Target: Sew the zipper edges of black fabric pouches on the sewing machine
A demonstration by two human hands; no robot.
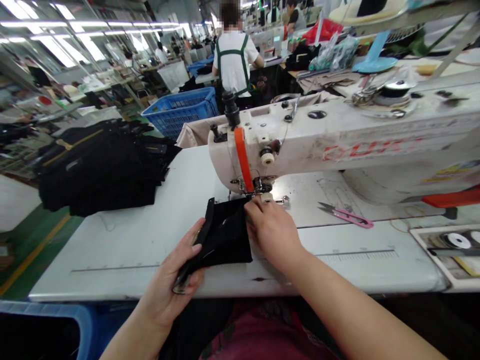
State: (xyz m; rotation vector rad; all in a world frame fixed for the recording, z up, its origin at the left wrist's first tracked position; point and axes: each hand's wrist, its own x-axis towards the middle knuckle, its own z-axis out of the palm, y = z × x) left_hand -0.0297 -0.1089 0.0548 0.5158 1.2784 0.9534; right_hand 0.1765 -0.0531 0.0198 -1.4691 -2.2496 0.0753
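Observation:
A black fabric piece [228, 232] lies on the sewing machine bed, its far edge close to the needle area. My left hand [183, 265] grips its folded left edge between thumb and fingers. At the upper right corner, my right hand [272, 227] has its fingers closed on the same fabric, just in front of the presser foot. The sewing machine [300, 140] is white with an orange strip [243, 160] down its head. Its needle is hard to make out behind the strip and my fingers.
Pink thread snips [352, 217] lie right of the needle area. A stack of black fabric pieces [108, 170] sits at the table's left. Beyond are a blue crate [183, 110] and a person in a white shirt [234, 62]. A bobbin tray [450, 260] is at right; a blue bin [84, 320] stands lower left.

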